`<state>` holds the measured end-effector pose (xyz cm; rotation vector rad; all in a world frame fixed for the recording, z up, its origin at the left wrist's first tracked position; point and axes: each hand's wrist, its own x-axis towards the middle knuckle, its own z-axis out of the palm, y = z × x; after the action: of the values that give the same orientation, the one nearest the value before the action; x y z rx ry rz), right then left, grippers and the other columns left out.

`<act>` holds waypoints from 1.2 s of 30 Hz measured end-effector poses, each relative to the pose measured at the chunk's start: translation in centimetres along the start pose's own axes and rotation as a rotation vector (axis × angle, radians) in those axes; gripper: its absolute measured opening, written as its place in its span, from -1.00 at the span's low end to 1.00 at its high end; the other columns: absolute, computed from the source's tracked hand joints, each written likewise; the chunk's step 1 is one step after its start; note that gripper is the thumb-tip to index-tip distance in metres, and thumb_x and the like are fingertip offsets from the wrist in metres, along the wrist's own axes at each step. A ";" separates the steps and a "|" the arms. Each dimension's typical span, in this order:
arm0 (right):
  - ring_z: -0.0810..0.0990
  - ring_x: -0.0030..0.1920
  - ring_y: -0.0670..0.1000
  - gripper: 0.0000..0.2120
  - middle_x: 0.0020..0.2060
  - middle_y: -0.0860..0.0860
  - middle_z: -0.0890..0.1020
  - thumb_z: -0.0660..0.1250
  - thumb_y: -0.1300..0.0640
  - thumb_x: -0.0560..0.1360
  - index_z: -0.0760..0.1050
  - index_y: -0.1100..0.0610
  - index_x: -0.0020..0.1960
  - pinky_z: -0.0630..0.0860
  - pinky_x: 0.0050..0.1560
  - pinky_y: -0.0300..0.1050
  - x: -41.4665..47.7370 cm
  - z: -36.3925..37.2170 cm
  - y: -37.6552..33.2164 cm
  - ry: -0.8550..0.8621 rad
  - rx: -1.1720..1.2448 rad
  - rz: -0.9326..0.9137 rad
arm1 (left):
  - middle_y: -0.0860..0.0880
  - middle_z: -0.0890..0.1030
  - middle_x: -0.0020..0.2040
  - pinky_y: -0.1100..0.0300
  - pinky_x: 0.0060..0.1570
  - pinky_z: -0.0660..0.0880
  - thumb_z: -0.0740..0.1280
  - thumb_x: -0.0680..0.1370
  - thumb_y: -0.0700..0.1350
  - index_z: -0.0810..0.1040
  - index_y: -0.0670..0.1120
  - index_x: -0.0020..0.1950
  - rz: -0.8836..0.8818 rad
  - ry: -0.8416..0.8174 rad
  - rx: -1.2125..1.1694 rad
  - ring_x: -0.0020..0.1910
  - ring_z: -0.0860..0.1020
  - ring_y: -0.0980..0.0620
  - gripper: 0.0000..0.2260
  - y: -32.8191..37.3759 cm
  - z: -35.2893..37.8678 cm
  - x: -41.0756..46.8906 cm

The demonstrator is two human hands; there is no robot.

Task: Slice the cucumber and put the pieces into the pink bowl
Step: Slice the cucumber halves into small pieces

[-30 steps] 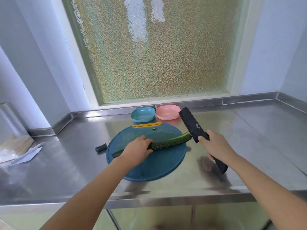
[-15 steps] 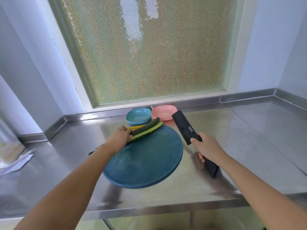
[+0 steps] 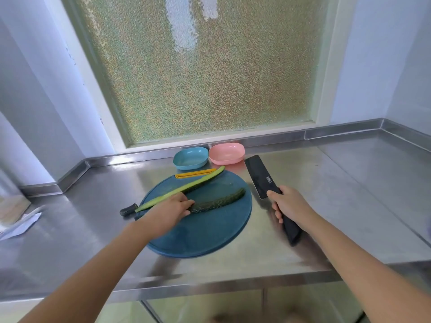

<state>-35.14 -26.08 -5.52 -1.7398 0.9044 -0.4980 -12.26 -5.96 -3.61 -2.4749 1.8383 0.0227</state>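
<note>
Counter front edge runs just below the round teal board. Left hand pinches the left end of the near cucumber half, mid-board. Right hand is wrapped round the black knife, off the board's right edge, blade pointing away. Bare steel to the right. Far cucumber half lies diagonal, its left tip overhanging the board edge. Blue bowl and pink bowl sit side by side against the back ledge.
</note>
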 end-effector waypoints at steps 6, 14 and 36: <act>0.37 -0.61 0.01 -0.80 -0.51 0.03 0.44 0.17 0.17 0.59 0.36 0.14 -0.21 0.36 -0.53 -0.19 0.0 0.0 0.1 -0.008 0.005 0.000 | 0.01 0.29 0.46 0.20 0.37 0.20 0.13 0.58 0.17 0.18 0.01 0.51 0.000 -0.005 -0.094 0.39 0.30 0.02 -0.47 0.4 0.3 -0.2; 0.35 -0.65 0.00 -0.72 -0.66 -0.06 0.40 0.17 0.16 0.60 0.31 0.16 -0.28 0.32 -0.55 -0.20 -0.5 -1.0 0.5 -0.030 0.017 -0.001 | -0.01 0.41 0.35 0.26 0.32 0.17 -0.20 0.30 0.52 0.12 0.02 0.53 0.079 0.058 -0.126 0.33 0.33 0.01 -0.07 4.0 1.4 -1.3; 0.37 -0.64 -0.02 -0.76 -0.57 0.01 0.43 0.19 0.16 0.60 0.37 0.15 -0.24 0.36 -0.56 -0.21 -2.6 -3.6 1.8 0.033 0.082 0.007 | 0.07 0.62 0.04 0.28 0.09 0.36 0.45 0.44 0.03 0.60 0.00 0.07 -0.142 -0.235 -0.578 0.04 0.54 0.11 -0.75 2.9 -3.7 5.6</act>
<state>-39.88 -26.50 -5.67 -1.6576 0.9014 -0.5533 -13.53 -12.32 -0.25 -2.7837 1.7319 0.9156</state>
